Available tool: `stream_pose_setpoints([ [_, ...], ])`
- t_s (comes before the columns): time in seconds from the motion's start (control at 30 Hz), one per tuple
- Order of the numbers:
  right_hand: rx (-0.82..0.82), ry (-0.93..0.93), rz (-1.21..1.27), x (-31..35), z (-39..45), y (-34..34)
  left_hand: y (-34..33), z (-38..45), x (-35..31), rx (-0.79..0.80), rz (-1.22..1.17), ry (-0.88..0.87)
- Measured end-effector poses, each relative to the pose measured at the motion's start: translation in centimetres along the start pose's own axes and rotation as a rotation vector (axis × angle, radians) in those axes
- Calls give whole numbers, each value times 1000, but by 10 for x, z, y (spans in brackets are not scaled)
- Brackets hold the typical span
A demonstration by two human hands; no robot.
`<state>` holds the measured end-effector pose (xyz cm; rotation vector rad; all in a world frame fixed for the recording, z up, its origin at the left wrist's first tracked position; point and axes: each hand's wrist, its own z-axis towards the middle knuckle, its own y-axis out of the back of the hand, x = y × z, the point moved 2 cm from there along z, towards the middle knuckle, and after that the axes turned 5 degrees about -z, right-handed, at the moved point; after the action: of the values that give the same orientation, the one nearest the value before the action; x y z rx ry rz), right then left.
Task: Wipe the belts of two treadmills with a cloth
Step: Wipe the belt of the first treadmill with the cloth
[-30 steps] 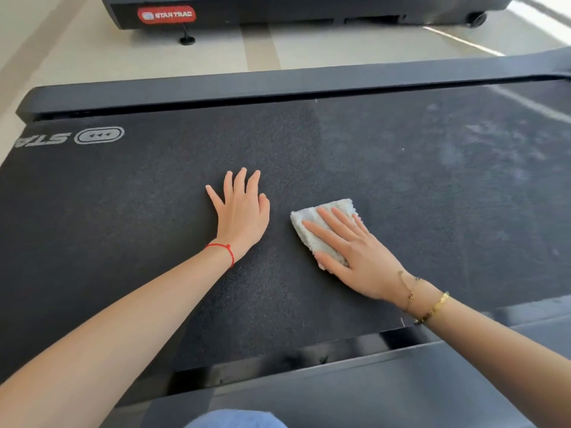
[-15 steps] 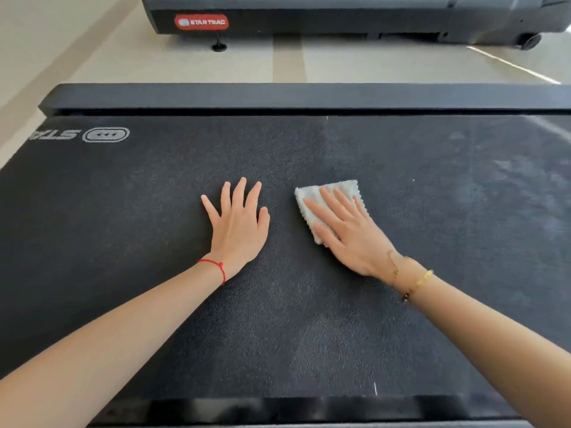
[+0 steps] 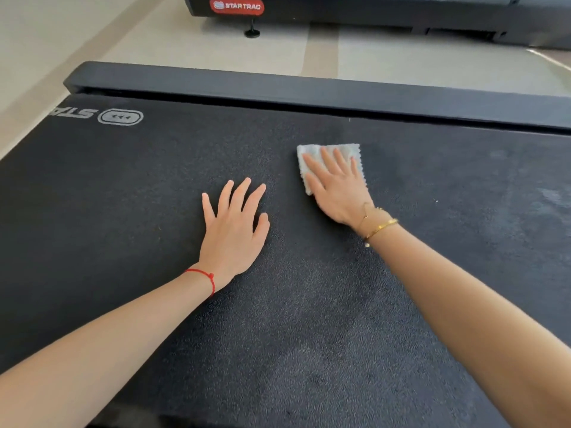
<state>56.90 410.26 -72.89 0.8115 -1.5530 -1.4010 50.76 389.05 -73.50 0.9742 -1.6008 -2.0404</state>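
A wide black treadmill belt [image 3: 154, 186] fills most of the view. A small folded white cloth [image 3: 312, 152] lies on it past the middle, toward the far side rail. My right hand [image 3: 335, 185] presses the cloth flat with straight, spread fingers. My left hand [image 3: 236, 230] rests palm down on the bare belt, to the left of the cloth and nearer to me, fingers spread. A second treadmill [image 3: 370, 13] with a red STAR TRAC badge stands across the floor at the top.
The belt's far side rail [image 3: 309, 91] runs black across the view just beyond the cloth. A white logo [image 3: 120, 116] is printed on the belt at the far left. Pale floor [image 3: 154, 44] separates the two machines. Dusty streaks show on the belt at right.
My right hand has pushed the cloth farther away from me, toward the far rail. My left hand stays planted on the belt. The view has shifted forward.
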Motion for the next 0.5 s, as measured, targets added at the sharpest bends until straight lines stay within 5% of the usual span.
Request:
stream_pose_setpoints([
  [0.2,20,162,4,-15,-19,7,2,0,-3,17,9,12],
  [0.5,10,-203,-11,-75,88,22,0,2,-3,9,17,18],
])
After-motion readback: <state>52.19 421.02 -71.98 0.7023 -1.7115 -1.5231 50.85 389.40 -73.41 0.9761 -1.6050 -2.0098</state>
